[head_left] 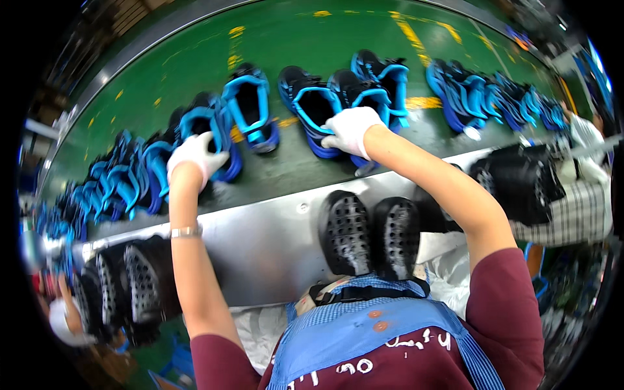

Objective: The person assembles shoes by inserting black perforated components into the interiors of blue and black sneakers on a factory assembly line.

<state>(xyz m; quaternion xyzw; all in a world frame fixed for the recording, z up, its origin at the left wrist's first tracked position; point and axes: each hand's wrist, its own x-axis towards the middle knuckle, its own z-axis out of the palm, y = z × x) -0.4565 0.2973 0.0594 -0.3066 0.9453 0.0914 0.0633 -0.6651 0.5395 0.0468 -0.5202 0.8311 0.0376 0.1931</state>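
Both my hands wear white gloves and reach to a row of black-and-blue shoes on the green surface. My left hand (197, 158) is closed at the heel of a shoe (200, 121) with a light-blue collar lining. My right hand (353, 132) pinches the heel edge of another shoe (316, 107) in the middle. Between the hands stands a shoe (249, 104) that neither touches, its opening toward me. Right behind my right hand are two more shoes, one (357, 91) partly hidden by it and another (383, 75) beyond.
A metal ledge (260, 250) runs along the near side. Black foot-shaped pieces with rows of holes (348, 234) stand at its edge, with more at left (144, 279) and right (513, 182). Shoe rows continue left (117, 179) and right (468, 97). Other people's arms show at both sides.
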